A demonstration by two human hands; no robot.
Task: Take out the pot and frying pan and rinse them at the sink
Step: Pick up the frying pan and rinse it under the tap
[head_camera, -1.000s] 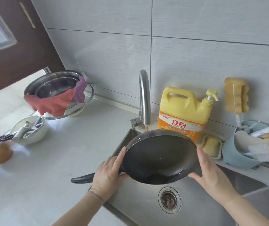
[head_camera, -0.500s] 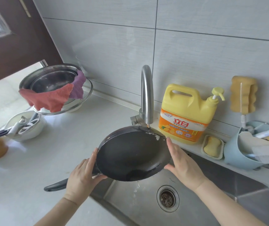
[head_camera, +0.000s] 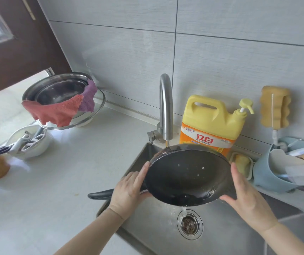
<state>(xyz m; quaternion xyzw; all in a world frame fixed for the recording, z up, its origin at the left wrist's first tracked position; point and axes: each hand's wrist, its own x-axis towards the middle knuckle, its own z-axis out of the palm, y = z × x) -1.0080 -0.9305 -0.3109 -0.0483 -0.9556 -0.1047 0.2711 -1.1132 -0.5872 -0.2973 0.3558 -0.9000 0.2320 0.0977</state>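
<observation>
A black frying pan (head_camera: 184,173) is held tilted toward me over the steel sink (head_camera: 221,234), under the spout of the tap (head_camera: 166,107). Water runs off its lower rim toward the drain (head_camera: 189,224). My left hand (head_camera: 129,192) grips the pan where the dark handle (head_camera: 99,195) joins it, thumb along the left rim. My right hand (head_camera: 243,196) holds the right rim, fingers behind and thumb under the edge. A steel pot (head_camera: 59,89) sits at the back left on the counter, draped with a red and a purple cloth.
A yellow detergent jug (head_camera: 213,122) stands right behind the pan. A soap dish (head_camera: 243,162), a blue holder with brushes (head_camera: 274,173) and a hanging sponge (head_camera: 275,109) are at the right. A white bowl with scissors (head_camera: 27,144) sits at the left on the counter.
The pan swung left half a second ago and is now back right, over the drain. Water now pours off its lower edge. Both hands kept their hold.
</observation>
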